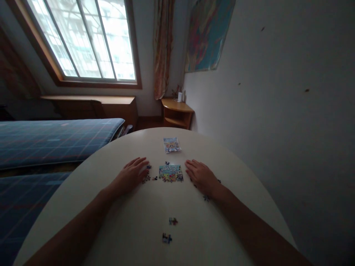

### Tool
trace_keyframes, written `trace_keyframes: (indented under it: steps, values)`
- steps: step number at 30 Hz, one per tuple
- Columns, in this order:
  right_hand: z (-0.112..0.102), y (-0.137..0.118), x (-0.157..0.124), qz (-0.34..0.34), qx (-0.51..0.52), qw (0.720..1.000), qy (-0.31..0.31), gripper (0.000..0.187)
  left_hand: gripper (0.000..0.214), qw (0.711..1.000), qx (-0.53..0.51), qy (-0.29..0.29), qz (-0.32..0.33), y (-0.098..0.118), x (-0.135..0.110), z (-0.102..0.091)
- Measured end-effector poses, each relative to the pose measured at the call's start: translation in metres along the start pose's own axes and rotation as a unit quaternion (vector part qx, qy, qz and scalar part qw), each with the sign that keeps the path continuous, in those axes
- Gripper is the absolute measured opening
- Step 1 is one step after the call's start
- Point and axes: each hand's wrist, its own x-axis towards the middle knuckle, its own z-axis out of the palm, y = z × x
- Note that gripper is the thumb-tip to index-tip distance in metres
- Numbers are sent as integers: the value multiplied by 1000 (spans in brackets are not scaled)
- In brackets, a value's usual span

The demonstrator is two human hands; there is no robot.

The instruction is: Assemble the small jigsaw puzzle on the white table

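A partly joined jigsaw puzzle lies on the white round table, its lower edge uneven. To its left my left hand rests flat with fingers stretched, beside several loose puzzle pieces that it partly covers. My right hand lies palm down on the other side, fingers extended, with a few pieces around and partly under it, one blue piece near the wrist. Nearer to me lie two more pieces, a greenish one and a dark blue one. Neither hand visibly holds anything.
Beyond the puzzle is a small printed picture sheet. A bed with a blue plaid cover stands at the left, and a wall runs along the right. A wooden corner shelf and a window are farther back.
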Motion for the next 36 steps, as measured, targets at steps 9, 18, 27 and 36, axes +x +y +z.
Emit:
trace_keyframes:
  steps: [9,18,27,36]
  values:
    - [-18,21,-5,27,0,1000,1,41,54,998,-39,-25,-31,-37,-8,-37]
    - [6,46,-11,60,-44,997,-19,69,82,995,-4,-100,-12,-11,-14,-34]
    - [8,39,-5,56,-20,996,-70,70,103,992,-25,-118,38,-1,-12,-18]
    - [3,42,-6,40,3,998,-53,65,84,996,-40,-73,-31,-25,-11,-26]
